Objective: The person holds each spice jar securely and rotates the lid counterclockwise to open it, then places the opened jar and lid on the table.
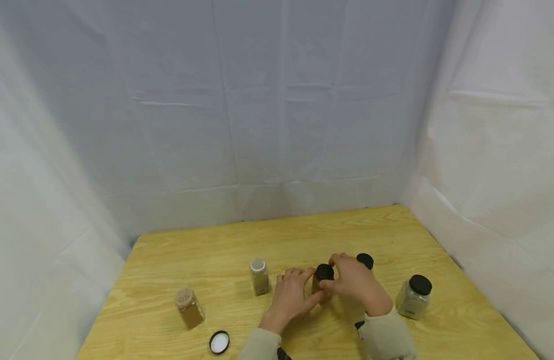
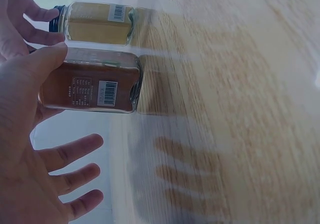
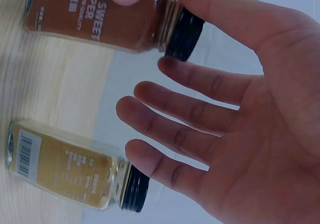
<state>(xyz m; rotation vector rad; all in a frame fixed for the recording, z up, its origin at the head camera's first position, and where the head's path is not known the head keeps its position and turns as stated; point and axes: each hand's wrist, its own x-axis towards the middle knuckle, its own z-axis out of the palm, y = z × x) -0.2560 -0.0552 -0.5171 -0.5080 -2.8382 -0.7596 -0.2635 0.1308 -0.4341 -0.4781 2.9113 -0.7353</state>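
Observation:
A square glass spice jar of red-brown powder [image 2: 85, 86] stands upright on the table between both hands. Its label in the right wrist view reads in part "sweet pepper". My left hand [image 1: 291, 297] grips the jar's body between thumb and forefinger, the other fingers spread apart. On the black lid [image 3: 185, 34], the thumb and forefinger of my right hand [image 1: 355, 281] pinch from the sides; its remaining fingers extend loosely. Just beyond the right hand is a black-lidded jar of yellowish powder [image 3: 65, 166], partly hidden in the head view.
To the left stand a white-topped jar [image 1: 260, 277] and a jar with a perforated beige shaker top [image 1: 189, 307]. A loose black lid [image 1: 219, 342] lies white inside up near the front. A wider black-lidded jar [image 1: 414, 298] is at right. White sheets surround the wooden table [image 1: 205, 255].

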